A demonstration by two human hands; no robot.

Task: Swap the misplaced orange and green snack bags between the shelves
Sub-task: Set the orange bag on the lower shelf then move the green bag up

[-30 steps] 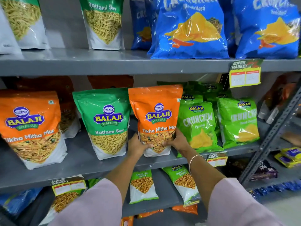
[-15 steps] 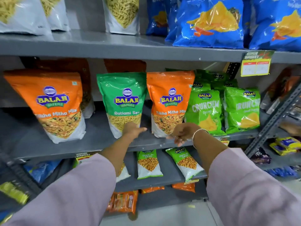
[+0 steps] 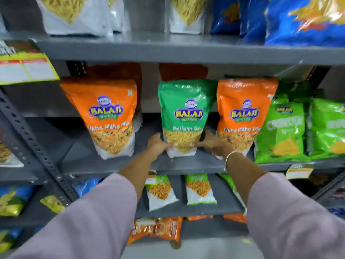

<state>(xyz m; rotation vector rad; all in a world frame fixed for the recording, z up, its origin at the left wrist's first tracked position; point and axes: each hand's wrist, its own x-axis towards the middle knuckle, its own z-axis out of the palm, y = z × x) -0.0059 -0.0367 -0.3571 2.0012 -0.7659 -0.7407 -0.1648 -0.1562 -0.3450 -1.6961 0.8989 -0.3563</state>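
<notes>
Taking the green Ratlami Sev bag as the landmark and going left to right: to its left, an orange Tikha Mitha Mix bag is standing upright on the middle shelf, apart from it. The left hand is now pressing against the green bag's lower left edge, and the right hand is cupping its lower right edge, so both hands are grasping the green bag near its base. A second ago those same hands were gripping the second orange bag, which is now standing just to the right of the landmark, released and nearly touching it. Further right, light green Crunchem bags are filling the shelf end.

So the orange bag seems to be placed among its own kind, and the person is probably turning to the remaining half of the swap. The green bag is sitting between two orange ones, still resting on the shelf. Above the landmark, matching sev bags are lining the upper shelf, likely its proper home.
</notes>
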